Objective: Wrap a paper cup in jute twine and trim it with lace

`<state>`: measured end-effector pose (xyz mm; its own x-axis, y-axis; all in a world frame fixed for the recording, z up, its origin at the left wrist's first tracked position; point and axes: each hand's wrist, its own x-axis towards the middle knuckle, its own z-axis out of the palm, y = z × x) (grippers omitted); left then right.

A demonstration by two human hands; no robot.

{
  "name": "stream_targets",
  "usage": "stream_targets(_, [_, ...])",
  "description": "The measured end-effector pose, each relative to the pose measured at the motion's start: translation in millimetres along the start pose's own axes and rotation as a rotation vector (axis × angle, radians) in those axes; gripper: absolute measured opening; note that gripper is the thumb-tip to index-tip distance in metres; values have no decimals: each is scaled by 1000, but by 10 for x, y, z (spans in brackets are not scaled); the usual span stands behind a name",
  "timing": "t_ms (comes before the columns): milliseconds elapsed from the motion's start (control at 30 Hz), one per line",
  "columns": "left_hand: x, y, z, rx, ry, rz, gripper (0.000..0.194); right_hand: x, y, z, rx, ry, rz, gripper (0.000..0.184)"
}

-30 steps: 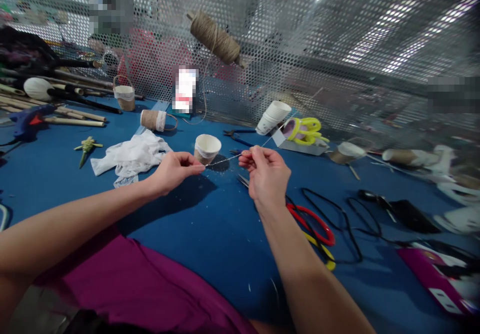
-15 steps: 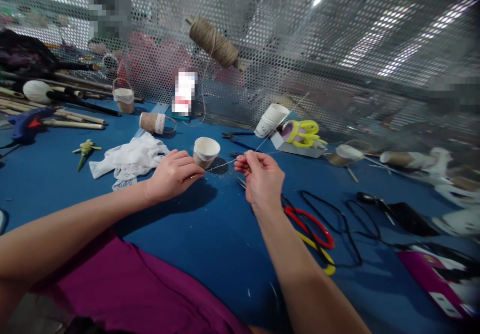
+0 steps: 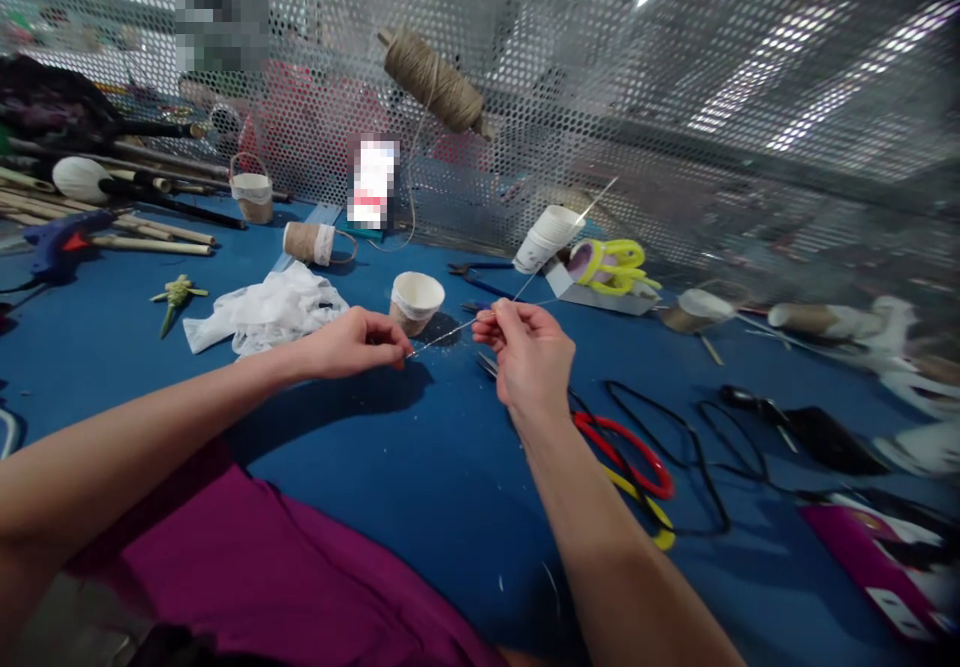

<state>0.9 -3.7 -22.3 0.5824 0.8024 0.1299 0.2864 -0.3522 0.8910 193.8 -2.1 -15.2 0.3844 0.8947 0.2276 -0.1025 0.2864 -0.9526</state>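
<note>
Over the blue table (image 3: 420, 457) both hands pinch one thin silvery wire (image 3: 446, 334). My left hand (image 3: 352, 342) grips its near end with closed fingertips. My right hand (image 3: 525, 352) pinches it further along, and the wire's free length rises up and to the right past a stack of white cups (image 3: 546, 237). A paper cup (image 3: 415, 301) with a white band stands just behind the hands.
White lace cloth (image 3: 262, 312), two small burlap baskets (image 3: 251, 195) (image 3: 307, 242), a blue glue gun (image 3: 56, 242) and bamboo sticks lie at left. A twine spool (image 3: 435, 82) hangs on the mesh wall. Red scissors (image 3: 626, 452), yellow scissors (image 3: 611, 257), pliers and black cords lie at right.
My left hand has turned and dropped slightly, fingertips now pinching the wire lower. The wire's free end has swung upward to the right. My right hand stays nearly in place.
</note>
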Motion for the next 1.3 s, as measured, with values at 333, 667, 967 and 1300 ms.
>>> stream_targets(333, [-48,45,-17,1198,209,850,27,0,31,-8,12,24,36,12])
stream_targets(667, [-36,19,99,494,304,310,18,2,19,-2,30,42,-9,10])
stream_targets(967, [21,-3,115,-124,74,-210,17,-22,8,-3,-24,17,-98,10])
stream_targets(1300, [-36,112,-64,1096,-46,678,22,20,46,-17,-29,41,-24,12])
